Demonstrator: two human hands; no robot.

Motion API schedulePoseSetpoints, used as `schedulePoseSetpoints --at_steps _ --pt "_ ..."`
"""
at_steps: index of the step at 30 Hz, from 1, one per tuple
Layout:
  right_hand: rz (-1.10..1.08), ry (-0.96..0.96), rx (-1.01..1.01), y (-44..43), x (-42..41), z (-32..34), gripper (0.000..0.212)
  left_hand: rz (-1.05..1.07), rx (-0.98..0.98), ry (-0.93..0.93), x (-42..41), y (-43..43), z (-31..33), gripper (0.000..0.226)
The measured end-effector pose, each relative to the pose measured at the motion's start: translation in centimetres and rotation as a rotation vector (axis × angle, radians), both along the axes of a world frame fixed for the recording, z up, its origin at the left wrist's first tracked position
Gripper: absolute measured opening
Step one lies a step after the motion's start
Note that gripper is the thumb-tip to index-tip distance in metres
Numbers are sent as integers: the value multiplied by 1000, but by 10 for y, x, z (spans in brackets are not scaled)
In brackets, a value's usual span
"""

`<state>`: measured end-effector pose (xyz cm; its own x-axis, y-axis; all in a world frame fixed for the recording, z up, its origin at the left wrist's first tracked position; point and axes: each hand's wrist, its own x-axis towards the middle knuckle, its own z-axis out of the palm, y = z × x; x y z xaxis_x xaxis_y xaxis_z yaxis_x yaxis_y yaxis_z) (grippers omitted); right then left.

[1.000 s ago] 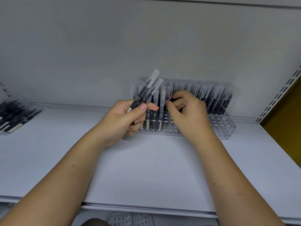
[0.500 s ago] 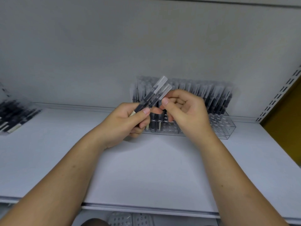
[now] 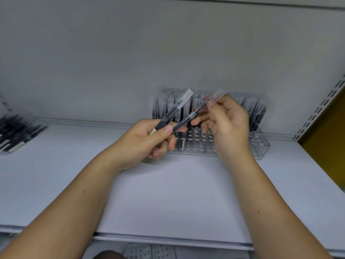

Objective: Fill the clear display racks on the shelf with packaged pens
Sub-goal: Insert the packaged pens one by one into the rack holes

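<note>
A clear display rack (image 3: 261, 146) stands at the back of the white shelf (image 3: 168, 193), holding several upright packaged pens (image 3: 255, 113). My left hand (image 3: 147, 139) grips one dark packaged pen (image 3: 177, 107) that tilts up to the right. My right hand (image 3: 227, 124) pinches the clear top end of a second packaged pen (image 3: 194, 114), whose lower end still lies at my left fingers. Both hands hover in front of the rack's left half and hide part of it.
A clear pack of dark pens (image 3: 16, 133) lies at the shelf's far left. A slotted upright (image 3: 321, 109) and a yellow panel (image 3: 328, 143) stand at the right. Perforated clear racks (image 3: 149, 251) show below the shelf's front edge.
My right hand left the rack, came to the two pens in my left hand, pinched the top of one and drew it off to the right, spreading the pair apart.
</note>
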<state>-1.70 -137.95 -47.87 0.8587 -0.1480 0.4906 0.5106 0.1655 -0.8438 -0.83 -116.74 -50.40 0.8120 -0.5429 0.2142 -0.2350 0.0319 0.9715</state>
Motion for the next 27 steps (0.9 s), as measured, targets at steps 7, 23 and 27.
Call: schedulePoseSetpoints --at_steps 7,23,27 --pt "-234 -74 102 -11 8 0 9 31 6 7 -1 1 3 30" --pt "-318 -139 -582 -3 10 -18 2 60 17 -6 -2 0 5 29" --pt "-297 -116 -651 -3 9 -18 7 60 14 -5 -2 0 5 30"
